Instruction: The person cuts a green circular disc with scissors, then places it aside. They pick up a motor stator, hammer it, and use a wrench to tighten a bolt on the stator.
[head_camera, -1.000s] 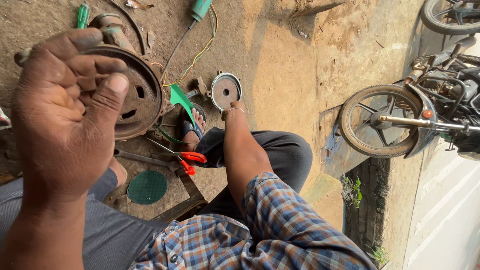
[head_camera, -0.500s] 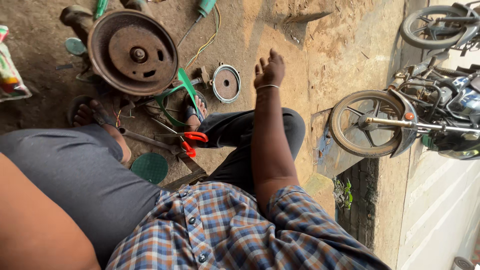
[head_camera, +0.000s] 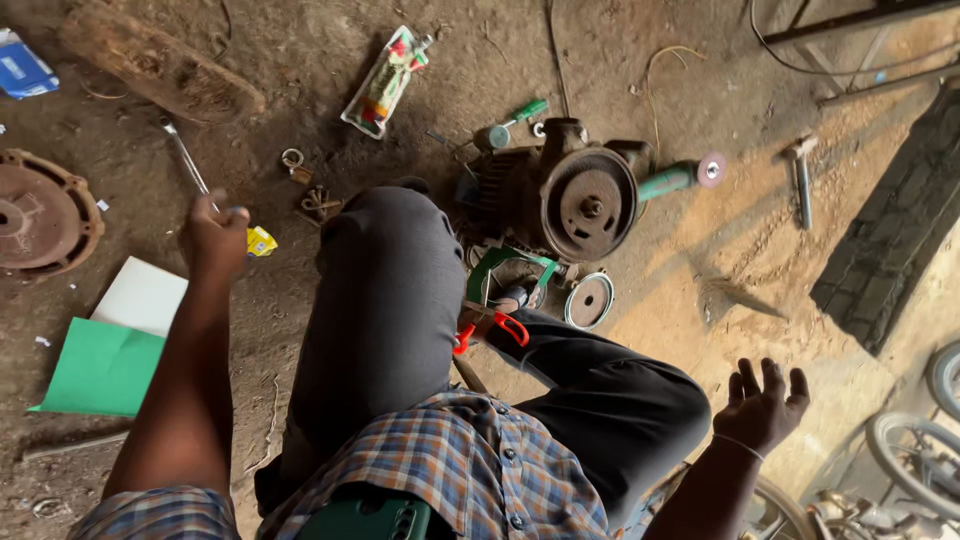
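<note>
— So where does the spanner lie?
— On the dirt floor, long axis running up and away from the left hand, whose fingers close on its lower end.
— And the right hand?
— Well apart, fingers spread wide, holding nothing.

Plaid shirt, blue, orange and white, short sleeves; dark grey trousers; thin bracelet at right wrist, 4 o'clock.

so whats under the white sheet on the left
A green sheet lies partly under the white sheet, sticking out below it on the dirt floor. How far it runs beneath, or what else is there, is covered.
</note>
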